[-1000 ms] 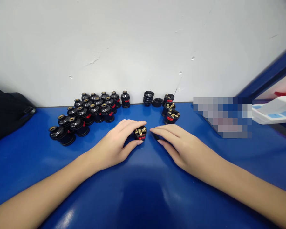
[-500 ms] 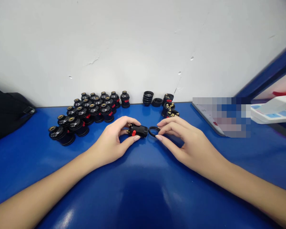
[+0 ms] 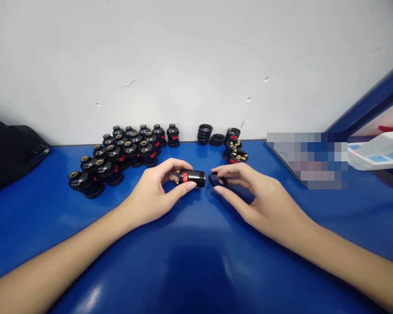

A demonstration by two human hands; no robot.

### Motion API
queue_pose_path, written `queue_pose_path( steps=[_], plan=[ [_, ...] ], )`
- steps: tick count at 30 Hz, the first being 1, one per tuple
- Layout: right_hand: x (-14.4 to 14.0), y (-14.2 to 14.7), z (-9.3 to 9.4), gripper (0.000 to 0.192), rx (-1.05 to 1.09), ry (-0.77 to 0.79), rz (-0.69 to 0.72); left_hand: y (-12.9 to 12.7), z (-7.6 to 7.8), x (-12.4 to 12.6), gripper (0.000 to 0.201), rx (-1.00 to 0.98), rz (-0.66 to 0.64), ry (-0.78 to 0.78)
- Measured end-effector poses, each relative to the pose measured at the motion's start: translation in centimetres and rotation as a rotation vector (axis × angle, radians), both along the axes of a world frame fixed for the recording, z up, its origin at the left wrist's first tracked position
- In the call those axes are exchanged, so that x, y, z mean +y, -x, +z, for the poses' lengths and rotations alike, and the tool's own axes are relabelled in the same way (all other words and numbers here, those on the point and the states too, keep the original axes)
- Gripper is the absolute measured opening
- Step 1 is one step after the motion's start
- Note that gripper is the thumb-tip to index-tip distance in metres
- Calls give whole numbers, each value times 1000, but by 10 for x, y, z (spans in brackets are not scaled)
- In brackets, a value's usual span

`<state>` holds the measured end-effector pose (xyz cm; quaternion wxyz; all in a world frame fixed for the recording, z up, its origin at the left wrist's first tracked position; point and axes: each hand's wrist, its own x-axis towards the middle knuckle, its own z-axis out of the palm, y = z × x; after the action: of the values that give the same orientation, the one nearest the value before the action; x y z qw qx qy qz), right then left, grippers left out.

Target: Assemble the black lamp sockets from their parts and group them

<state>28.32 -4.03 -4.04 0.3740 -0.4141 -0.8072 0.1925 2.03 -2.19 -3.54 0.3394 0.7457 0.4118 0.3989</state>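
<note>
My left hand grips a black lamp-socket body with a red button, held sideways just above the blue table, its open end facing right. My right hand pinches a black ring between thumb and fingers, a short gap to the right of the socket's open end. The two parts are close but apart.
A cluster of several assembled black sockets stands at the back left. A stack of black rings, a loose ring and three socket bodies sit behind my hands by the white wall. A black bag lies far left, a white tray far right.
My left hand lifted the socket body from upright on the table and turned it sideways. My right hand picked up the ring and brought it level with the socket's open end.
</note>
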Motion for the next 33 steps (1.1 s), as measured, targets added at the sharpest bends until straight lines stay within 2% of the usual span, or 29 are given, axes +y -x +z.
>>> queue_pose_path(
  steps=[4,8,14,17,22,26,33],
  plan=[
    [-2,4,-3,30,232,164,84,-3,0,-4,31,-61,-23,74],
    [-4,7,-5,35,304,206,195,-8,2,-9,30,-136,-59,158],
    [-1,4,-7,42,311,81,230,-9,6,-10,35,-194,-93,294],
    [1,1,-7,41,281,-23,235,-9,7,-10,38,-175,-120,316],
    [2,-2,-6,38,154,-194,194,-12,11,-12,38,-168,-60,355],
    [2,-1,-4,35,108,-260,173,-15,13,-13,35,-164,-79,395],
    [-2,1,2,32,97,-304,171,-16,12,-11,58,-227,-84,477]
  ],
)
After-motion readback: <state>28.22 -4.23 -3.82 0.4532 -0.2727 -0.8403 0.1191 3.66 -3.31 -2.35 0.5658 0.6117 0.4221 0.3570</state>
